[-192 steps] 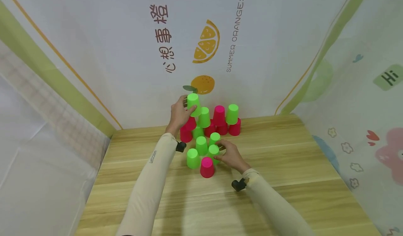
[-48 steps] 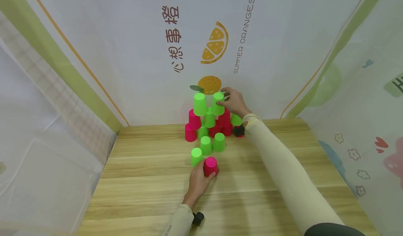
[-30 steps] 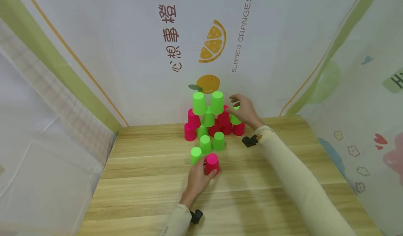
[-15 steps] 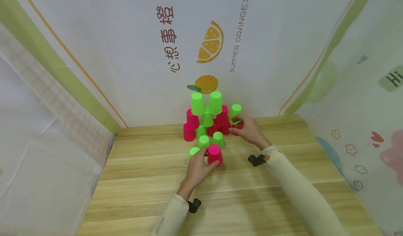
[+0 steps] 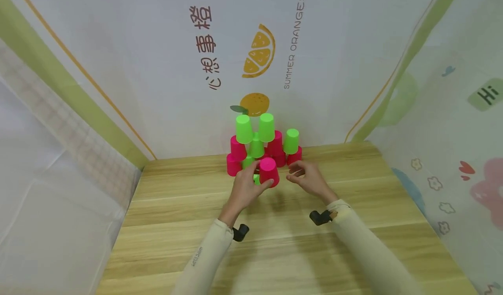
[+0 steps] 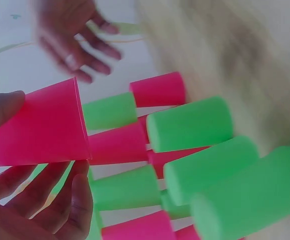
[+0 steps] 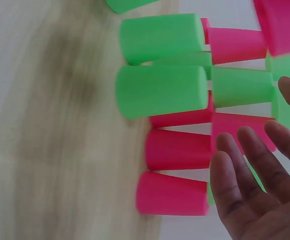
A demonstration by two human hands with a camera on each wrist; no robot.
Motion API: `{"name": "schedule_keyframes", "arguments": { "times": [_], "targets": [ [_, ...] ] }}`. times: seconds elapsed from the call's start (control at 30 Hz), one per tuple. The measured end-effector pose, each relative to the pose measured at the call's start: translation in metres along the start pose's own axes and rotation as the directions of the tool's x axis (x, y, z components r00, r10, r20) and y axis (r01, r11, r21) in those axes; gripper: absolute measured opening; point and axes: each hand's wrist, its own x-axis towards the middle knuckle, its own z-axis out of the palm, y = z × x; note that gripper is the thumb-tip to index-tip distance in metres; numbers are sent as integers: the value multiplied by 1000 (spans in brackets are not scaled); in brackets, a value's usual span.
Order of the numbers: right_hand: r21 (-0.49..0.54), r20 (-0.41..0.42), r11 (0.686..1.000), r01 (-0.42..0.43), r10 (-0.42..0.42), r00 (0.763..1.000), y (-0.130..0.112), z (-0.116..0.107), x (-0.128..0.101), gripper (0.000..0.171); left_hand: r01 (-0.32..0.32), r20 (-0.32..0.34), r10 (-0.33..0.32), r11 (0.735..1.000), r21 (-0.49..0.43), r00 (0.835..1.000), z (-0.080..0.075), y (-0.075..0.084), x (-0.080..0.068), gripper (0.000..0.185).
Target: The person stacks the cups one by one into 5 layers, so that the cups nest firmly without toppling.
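My left hand [image 5: 244,191] grips an upside-down pink cup [image 5: 269,172] between thumb and fingers, lifted in front of a cup pyramid. In the left wrist view, the thumb lies on one side of that pink cup [image 6: 40,125] and the fingers on the other. To its right, my right hand [image 5: 310,181] is held with loosely bent fingers around nothing. The pyramid's lower rows mix pink and green; two green cups, the left one [image 5: 244,129] and the right one [image 5: 267,127], stand side by side on top. A green cup [image 5: 291,141] sits at the second row's right end.
Several loose green cups, one of them nearest the pyramid [image 6: 190,125], stand before it, mostly hidden in the head view by the left hand and held cup. The wooden table [image 5: 177,225] meets a white printed curtain [image 5: 173,111] just behind the pyramid.
A second green cup now stands on the top row, where the right hand released it before drawing back and down. The left hand has lifted the front pink cup and carried it toward the pyramid.
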Motion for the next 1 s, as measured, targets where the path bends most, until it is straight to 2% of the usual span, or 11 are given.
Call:
{"name": "schedule_keyframes", "arguments": {
  "times": [0.23,0.57,0.77,1.0],
  "targets": [
    [33,20,999,-29,28,999,10,12,-8,30,-19,26,18,1000,7,1000,-6,12,29,58],
    [69,53,995,-66,62,997,13,23,-16,35,28,104,-26,999,-20,994,-1,31,66,64],
    [65,50,996,-66,63,997,13,26,-17,35,39,68,-37,999,-19,997,3,36,84,61],
    [58,58,996,-72,69,996,14,29,-18,35,95,36,-95,995,12,995,10,43,101,59]
  ]
}}
